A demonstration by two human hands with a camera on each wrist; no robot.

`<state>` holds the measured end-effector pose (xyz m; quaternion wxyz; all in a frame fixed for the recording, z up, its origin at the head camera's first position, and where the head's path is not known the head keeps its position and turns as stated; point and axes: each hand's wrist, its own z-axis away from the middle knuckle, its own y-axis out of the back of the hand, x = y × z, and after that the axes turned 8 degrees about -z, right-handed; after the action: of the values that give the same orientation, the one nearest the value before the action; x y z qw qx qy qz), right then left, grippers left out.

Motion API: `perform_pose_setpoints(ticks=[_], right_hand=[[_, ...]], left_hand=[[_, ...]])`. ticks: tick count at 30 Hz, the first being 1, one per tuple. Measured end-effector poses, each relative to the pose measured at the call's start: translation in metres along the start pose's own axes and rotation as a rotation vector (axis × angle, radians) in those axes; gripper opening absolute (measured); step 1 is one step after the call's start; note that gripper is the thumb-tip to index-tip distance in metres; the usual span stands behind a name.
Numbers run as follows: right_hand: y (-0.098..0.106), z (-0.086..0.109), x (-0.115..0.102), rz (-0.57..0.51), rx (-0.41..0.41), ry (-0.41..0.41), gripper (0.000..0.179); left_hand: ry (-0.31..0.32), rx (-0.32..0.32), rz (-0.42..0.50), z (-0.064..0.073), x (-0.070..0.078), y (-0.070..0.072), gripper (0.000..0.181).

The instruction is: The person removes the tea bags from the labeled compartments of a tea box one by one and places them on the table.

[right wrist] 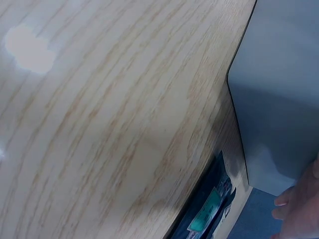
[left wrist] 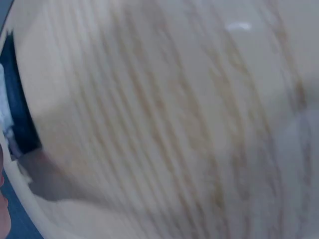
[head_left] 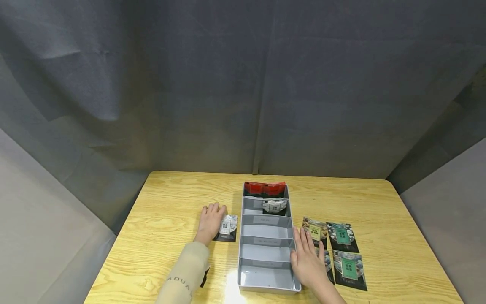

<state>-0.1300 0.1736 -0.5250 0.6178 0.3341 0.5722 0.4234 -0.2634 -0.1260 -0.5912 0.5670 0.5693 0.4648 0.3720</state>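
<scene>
In the head view my left hand (head_left: 211, 220) lies at the upper left edge of a black-and-white sachet (head_left: 227, 228) on the table, fingers stretched forward. That sachet shows at the left edge of the left wrist view, with a sliver of fingertips (left wrist: 4, 219) below it. My right hand (head_left: 309, 261), fingers straight, rests along the right side of a grey divided box (head_left: 269, 290). Red sachets (head_left: 264, 190) stand in its farthest compartment. One white-topped sachet (head_left: 275, 206) stands in the second, on the right. In the right wrist view the hand (right wrist: 301, 206) is beside the box wall (right wrist: 279, 109).
Right of the box lie a yellow-labelled sachet (head_left: 316, 231), two green-labelled sachets (head_left: 343, 237) and another sachet (head_left: 327, 261) partly hidden by my right hand. The three nearer compartments have labelled dividers (head_left: 265, 220). A dark curtain (head_left: 265, 105) hangs behind the wooden table (head_left: 174, 190).
</scene>
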Motion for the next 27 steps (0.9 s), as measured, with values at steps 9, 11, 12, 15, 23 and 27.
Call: perform_pose_setpoints(ticks=[9, 11, 12, 15, 23, 27], right_hand=[[0.0, 0.0, 0.0, -0.003, -0.003, -0.005, 0.058], [0.0, 0.0, 0.0, -0.002, -0.006, -0.005, 0.059], [0.0, 0.0, 0.0, -0.001, -0.006, -0.004, 0.059], [0.0, -0.001, -0.001, -0.004, -0.007, -0.003, 0.058], [0.001, -0.001, -0.001, -0.012, -0.022, -0.012, 0.059], [0.002, -0.001, -0.001, -0.017, -0.015, -0.007, 0.058]], left_hand=[[0.116, 0.117, 0.106, -0.017, 0.016, 0.034, 0.041], [0.11, 0.133, 0.108, -0.022, 0.02, 0.043, 0.043], [0.102, 0.14, 0.105, -0.024, 0.023, 0.047, 0.043], [0.068, 0.153, 0.091, -0.03, 0.031, 0.057, 0.044], [-0.034, 0.111, 0.026, -0.043, 0.056, 0.075, 0.045], [-0.103, 0.056, -0.01, -0.048, 0.067, 0.08, 0.045]])
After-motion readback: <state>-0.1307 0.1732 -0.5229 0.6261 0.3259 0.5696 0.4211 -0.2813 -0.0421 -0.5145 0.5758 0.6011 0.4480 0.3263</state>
